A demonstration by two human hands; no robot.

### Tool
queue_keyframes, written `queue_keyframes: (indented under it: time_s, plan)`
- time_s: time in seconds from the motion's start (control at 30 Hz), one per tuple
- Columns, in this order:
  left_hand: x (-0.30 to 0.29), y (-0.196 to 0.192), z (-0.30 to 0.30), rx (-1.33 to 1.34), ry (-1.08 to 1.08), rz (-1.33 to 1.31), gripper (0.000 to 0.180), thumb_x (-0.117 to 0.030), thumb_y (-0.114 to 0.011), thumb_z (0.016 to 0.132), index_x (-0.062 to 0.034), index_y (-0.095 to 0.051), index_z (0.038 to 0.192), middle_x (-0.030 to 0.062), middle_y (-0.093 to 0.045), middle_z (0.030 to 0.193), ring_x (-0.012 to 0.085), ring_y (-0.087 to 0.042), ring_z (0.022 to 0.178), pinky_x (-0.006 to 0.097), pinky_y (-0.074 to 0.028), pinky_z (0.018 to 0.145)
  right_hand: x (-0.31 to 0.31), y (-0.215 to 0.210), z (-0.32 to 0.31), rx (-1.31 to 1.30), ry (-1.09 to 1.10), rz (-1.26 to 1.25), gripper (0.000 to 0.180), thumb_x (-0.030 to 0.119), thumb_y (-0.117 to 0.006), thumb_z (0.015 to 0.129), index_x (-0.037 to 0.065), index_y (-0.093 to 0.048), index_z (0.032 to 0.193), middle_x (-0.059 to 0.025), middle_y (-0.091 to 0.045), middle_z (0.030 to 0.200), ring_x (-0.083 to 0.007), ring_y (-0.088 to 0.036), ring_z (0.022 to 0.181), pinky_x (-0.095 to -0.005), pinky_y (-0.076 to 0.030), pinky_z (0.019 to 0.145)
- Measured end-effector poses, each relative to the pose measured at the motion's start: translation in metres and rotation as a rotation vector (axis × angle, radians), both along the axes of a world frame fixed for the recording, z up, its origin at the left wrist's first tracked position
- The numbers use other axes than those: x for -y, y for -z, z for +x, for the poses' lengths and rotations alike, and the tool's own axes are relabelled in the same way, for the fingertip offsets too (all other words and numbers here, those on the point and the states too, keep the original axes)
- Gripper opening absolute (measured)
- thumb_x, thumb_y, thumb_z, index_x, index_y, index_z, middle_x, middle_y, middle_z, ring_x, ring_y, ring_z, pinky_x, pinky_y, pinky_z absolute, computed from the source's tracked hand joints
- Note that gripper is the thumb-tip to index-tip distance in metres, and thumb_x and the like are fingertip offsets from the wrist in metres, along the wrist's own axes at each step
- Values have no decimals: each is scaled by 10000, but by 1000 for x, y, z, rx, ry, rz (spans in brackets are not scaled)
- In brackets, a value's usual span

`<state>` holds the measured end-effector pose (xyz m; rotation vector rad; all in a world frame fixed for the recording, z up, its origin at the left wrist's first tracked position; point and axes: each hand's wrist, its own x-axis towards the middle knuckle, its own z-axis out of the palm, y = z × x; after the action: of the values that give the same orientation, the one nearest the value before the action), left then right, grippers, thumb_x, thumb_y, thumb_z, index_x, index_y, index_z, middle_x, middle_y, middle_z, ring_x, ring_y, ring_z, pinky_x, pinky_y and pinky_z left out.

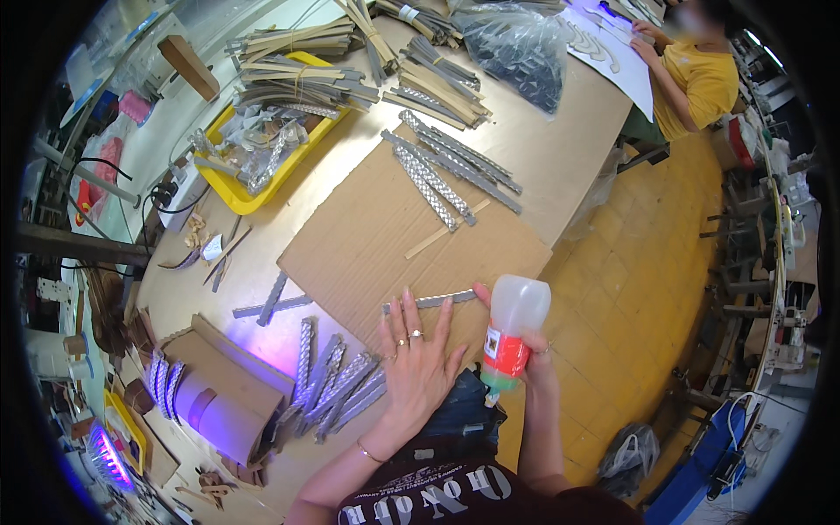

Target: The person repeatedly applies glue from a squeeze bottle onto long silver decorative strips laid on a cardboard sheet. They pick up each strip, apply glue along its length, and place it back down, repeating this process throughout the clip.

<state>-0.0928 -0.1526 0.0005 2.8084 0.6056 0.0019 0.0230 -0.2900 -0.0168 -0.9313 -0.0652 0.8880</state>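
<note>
A thin grey strip (429, 301) is pinned flat on the cardboard sheet (367, 245) by the spread fingers (409, 317) of the left hand (418, 367), so it is kept steady. A plastic bottle (512, 337) is gripped upturned in the right hand (535, 359), nozzle downward, beside the strip's end.

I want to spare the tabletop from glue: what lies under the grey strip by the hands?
A brown cardboard sheet lies under the grey strip, and the left hand presses on it. The table beneath the cardboard is covered there.
</note>
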Motion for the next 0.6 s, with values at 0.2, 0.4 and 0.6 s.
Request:
queue_keyframes:
  time_s: [0.2, 0.4, 0.6]
  plan:
    - [-1, 3, 1, 81, 5, 43, 657, -466, -567, 882, -221, -384, 1463, 333, -296, 1455, 477, -301, 1347, 554, -214, 1101, 2, 5, 20, -29, 119, 234, 732, 384, -618, 826, 20, -344, 1398, -341, -330, 1438, -181, -664, 871, -285, -549, 704]
    - [3, 5, 2, 126, -9, 53, 666, -443, -574, 888, -177, -378, 1465, 326, -312, 1446, 471, -307, 1342, 542, -239, 1081, -5, -3, 28, 85, 707, -128, 500, 421, -589, 899, -2, -517, 1154, -111, -614, 983, -198, -634, 762, -330, -543, 711]
    - [17, 0, 0, 83, -15, 24, 689, -464, -559, 897, -152, -356, 1477, 252, -282, 1504, 455, -308, 1344, 491, -280, 1057, -31, -34, 20, 1100, 743, -550, 370, 188, -716, 846, -8, -539, 1105, -88, -603, 972, -160, -584, 879, -318, -472, 820]
